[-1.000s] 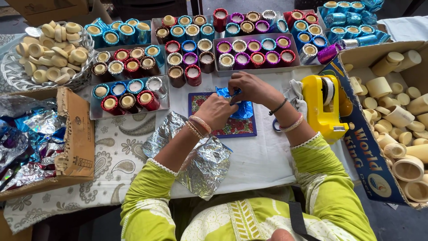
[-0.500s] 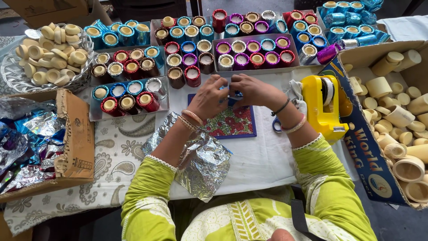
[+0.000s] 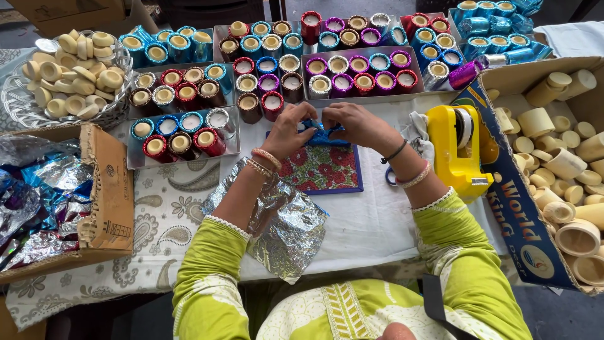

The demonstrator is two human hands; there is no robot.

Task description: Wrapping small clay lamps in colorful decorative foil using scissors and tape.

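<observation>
My left hand (image 3: 290,131) and my right hand (image 3: 355,124) meet over a floral mat with a blue border (image 3: 324,171), both gripping one small candle wrapped in shiny blue foil (image 3: 325,133). The candle is mostly hidden by my fingers. A loose sheet of silver foil (image 3: 283,223) lies on the white cloth under my left forearm. Bangles sit on both wrists.
Metal trays of foil-wrapped candles (image 3: 358,69) line the back. A wire basket of bare wax candles (image 3: 63,82) stands at far left. A cardboard box of foil sheets (image 3: 56,195) is left. A yellow tape dispenser (image 3: 456,151) and a box of wax cups (image 3: 566,170) are right.
Both hands have shifted slightly toward the trays and closed in together around the blue-foiled candle; the foil is folded tighter between the fingers.
</observation>
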